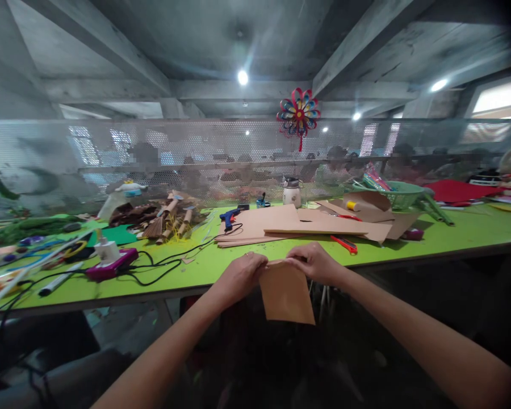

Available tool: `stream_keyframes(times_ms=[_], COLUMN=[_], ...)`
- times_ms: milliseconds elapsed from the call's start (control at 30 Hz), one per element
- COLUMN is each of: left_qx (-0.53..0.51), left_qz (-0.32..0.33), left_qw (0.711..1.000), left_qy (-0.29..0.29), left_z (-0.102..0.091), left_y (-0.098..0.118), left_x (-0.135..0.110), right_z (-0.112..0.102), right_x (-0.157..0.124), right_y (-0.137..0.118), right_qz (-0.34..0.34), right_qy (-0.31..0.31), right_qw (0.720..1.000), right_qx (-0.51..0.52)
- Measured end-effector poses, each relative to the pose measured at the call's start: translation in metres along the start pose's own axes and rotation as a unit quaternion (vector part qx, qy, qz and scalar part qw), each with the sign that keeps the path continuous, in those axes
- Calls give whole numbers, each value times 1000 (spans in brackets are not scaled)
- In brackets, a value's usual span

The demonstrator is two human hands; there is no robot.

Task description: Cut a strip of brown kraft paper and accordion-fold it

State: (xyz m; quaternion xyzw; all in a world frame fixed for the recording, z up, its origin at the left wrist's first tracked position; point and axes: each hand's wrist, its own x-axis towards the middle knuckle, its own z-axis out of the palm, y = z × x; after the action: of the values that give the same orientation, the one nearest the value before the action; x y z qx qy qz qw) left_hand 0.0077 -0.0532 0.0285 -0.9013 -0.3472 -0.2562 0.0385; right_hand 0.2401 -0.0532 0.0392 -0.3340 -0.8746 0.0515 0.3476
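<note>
A piece of brown cardboard (pixel 286 295) hangs in front of the table's near edge, its upper edge bent or rolled between my hands. My left hand (pixel 243 274) pinches the top left corner, fingers closed. At the top right corner my right hand (pixel 317 262) grips the same piece with thumb and fingers pressed together. Just beyond my hands, a stack of brown cardboard sheets (pixel 255 222) lies on the green table (pixel 204 267). A red-handled cutter (pixel 344 245) rests close to my right hand, by the stack's front edge.
A blue glue gun (pixel 229 218) lies left of the stack. A purple power strip (pixel 113 266) with black cables occupies the left. Behind stand a white jar (pixel 292 194) and a green basket (pixel 402 196). A perforated screen (pixel 221 170) closes off the back.
</note>
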Motion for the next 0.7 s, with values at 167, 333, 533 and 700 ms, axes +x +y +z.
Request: stream_keyframes(times_ms=[167, 333, 533, 700], left_qx=[-127, -263, -549, -694], left_qz=[-32, -76, -170, -143], left_qw=[991, 961, 815, 700], left_qy=[3, -35, -71, -96], left_z=[-1, -18, -29, -2], left_y=[2, 12, 25, 41], left_x=[-13, -22, -27, -28], right_z=[-3, -20, -46, -50], right_x=[-3, -2, -1, 3], right_y=[-9, -29, -50, -67], right_qz=[-16, 19, 54, -57], right_qy=[-12, -48, -156, -197], right_qw=[1000, 995, 901, 885], right_qx=[-10, 81, 401, 418])
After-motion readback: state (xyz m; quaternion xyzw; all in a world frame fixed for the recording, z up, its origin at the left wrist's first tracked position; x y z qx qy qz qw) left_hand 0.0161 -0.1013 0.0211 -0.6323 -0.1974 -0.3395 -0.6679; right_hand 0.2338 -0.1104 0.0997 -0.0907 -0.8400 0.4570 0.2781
